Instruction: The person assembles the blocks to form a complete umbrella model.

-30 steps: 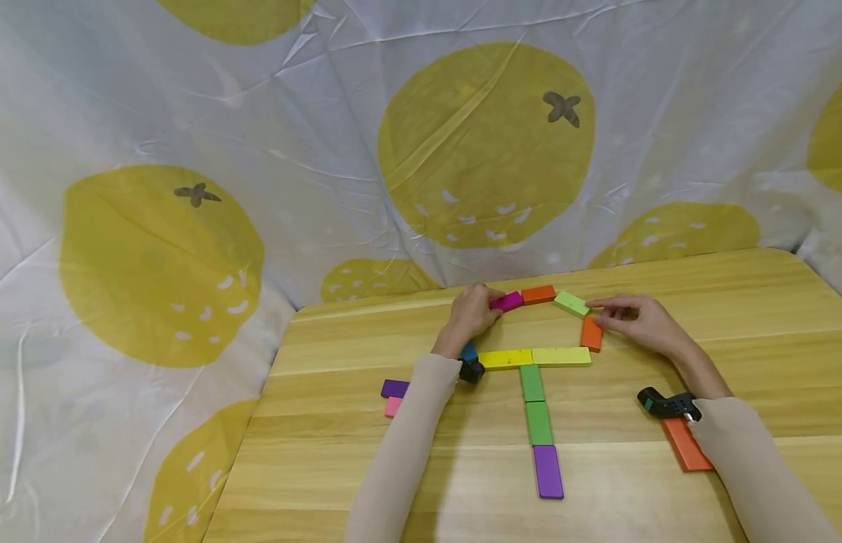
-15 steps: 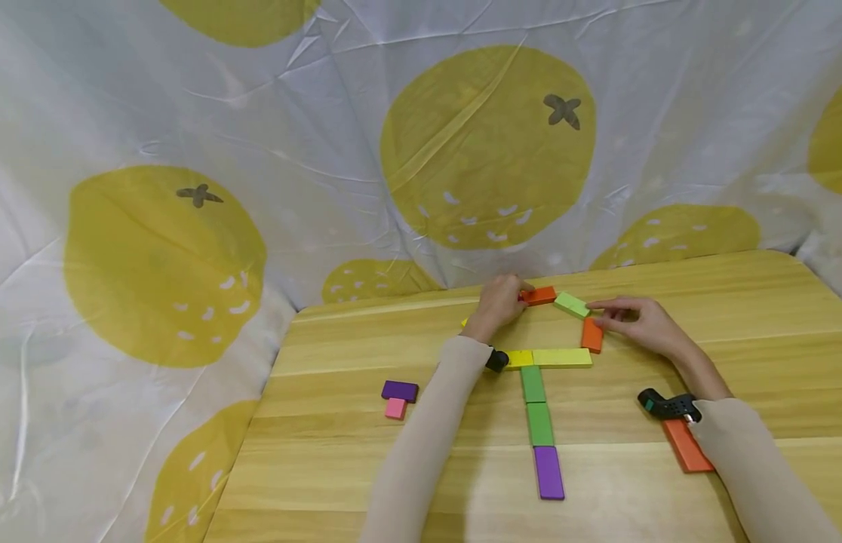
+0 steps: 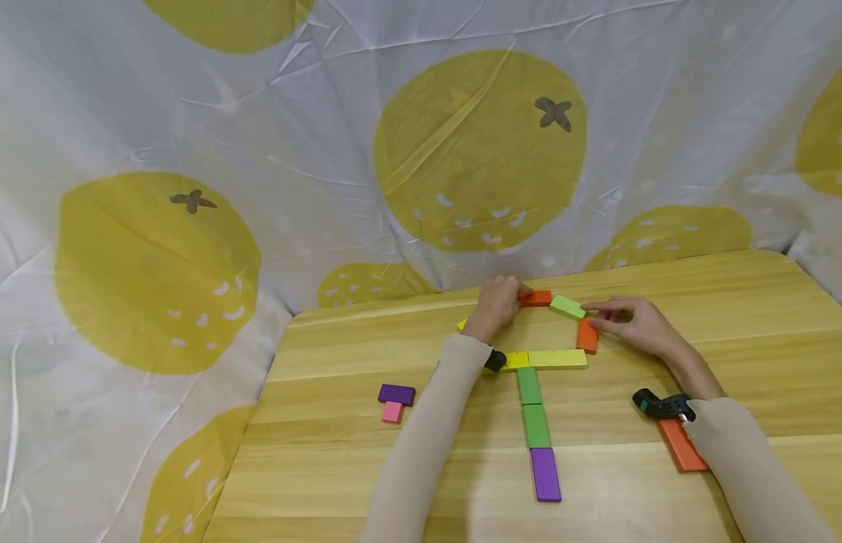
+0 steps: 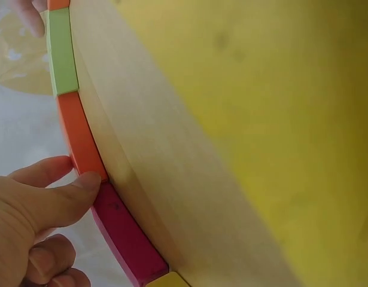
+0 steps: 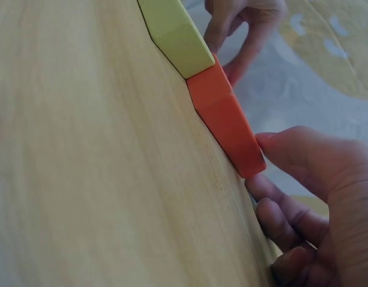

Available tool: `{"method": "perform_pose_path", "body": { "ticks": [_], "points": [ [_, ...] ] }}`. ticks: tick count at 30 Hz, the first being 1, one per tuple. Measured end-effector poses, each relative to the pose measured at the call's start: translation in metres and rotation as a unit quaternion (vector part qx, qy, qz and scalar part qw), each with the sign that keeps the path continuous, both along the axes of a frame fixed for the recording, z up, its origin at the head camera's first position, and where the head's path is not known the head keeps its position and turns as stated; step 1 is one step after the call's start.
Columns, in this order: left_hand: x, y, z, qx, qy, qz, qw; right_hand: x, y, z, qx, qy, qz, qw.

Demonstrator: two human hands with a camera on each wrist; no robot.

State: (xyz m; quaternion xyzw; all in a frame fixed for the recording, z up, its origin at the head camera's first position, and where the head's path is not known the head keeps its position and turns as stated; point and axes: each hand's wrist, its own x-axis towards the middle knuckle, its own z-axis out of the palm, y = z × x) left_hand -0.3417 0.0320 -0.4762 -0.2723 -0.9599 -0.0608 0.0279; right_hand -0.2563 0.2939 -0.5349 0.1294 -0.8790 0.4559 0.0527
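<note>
Several coloured blocks lie on the wooden table as an arc above a T shape. My left hand (image 3: 499, 305) is at the arc's far side. Its thumb and forefinger pinch an orange block (image 4: 85, 137) close to where it meets a magenta block (image 4: 128, 233), which the hand hides in the head view. A lime block (image 3: 567, 306) follows to the right. My right hand (image 3: 631, 324) holds its thumb and a fingertip at the end of a second orange block (image 3: 587, 336), beside the lime one. Two yellowish blocks (image 3: 558, 360) form the T's bar.
Two green blocks (image 3: 536, 427) and a purple block (image 3: 546, 475) make the stem. A dark purple block (image 3: 397, 394) and a pink block (image 3: 392, 412) lie left. A larger orange-red block (image 3: 682, 446) is partly under my right forearm. Lemon-print cloth (image 3: 346, 151) hangs behind the table (image 3: 312, 460).
My left hand has shifted right, from the magenta block to the orange block beside it. The purple and pink blocks at left are uncovered. My right hand stays by the second orange block.
</note>
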Motion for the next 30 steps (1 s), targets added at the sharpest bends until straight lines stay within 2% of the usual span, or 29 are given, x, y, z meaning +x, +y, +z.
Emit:
{"method": "perform_pose_path", "body": {
  "ticks": [6,14,20,30],
  "points": [
    [-0.001,-0.002,0.000,0.009,-0.011,0.003,0.9999,-0.002,-0.002,0.001,0.004,-0.001,0.002,1.0000],
    [-0.001,-0.021,0.004,0.034,-0.059,0.022,0.9975,-0.003,-0.004,0.001,0.006,0.003,0.009,0.9999],
    [0.001,-0.035,0.007,0.046,-0.066,0.026,0.9964,-0.001,-0.002,0.002,0.008,0.005,0.007,0.9999],
    [0.003,-0.040,0.004,0.053,-0.058,0.044,0.9959,-0.002,-0.001,0.001,0.007,0.013,0.012,0.9998]
  ]
}}
